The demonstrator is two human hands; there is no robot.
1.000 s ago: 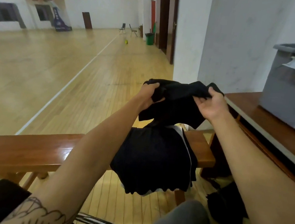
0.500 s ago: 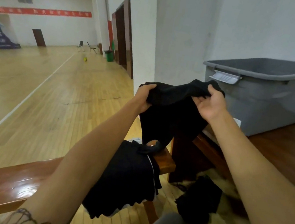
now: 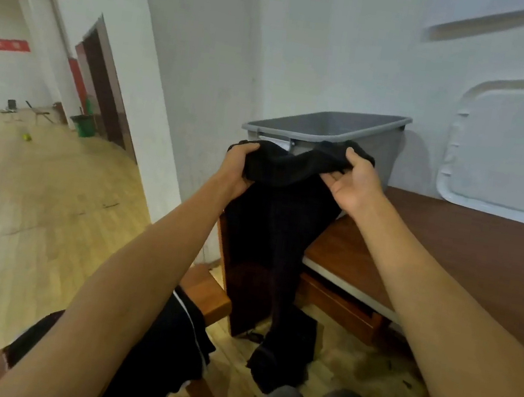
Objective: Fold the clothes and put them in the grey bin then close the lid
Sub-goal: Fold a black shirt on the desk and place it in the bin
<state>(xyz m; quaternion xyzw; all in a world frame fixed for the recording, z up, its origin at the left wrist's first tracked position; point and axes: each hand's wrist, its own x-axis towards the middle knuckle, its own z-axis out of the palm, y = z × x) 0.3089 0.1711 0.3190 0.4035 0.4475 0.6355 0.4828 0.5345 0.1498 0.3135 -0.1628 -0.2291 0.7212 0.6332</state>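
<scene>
- Left hand [image 3: 240, 165] grips one top corner of a black garment [image 3: 277, 220], its fingers curled over the bunched edge.
- The right hand [image 3: 353, 186] pinches the other top corner, thumb on top and fingers partly spread beneath the cloth.
- The garment hangs between the two hands, in front of the near end of the grey bin [image 3: 384, 158], and drapes down past the corner of the desk [image 3: 464, 260].
- The bin stands on the desk against the white wall, its top uncovered.
- A white lid [image 3: 512, 156] leans against the wall on the desk, right of the bin and apart from it.
- A second black garment with white trim [image 3: 173, 337] lies on a low desk [image 3: 207, 291] under the left forearm.
- More dark cloth [image 3: 285, 359] lies on the wooden floor [image 3: 32, 216] beside the desk's leg; whether it joins the hanging end cannot be told.
</scene>
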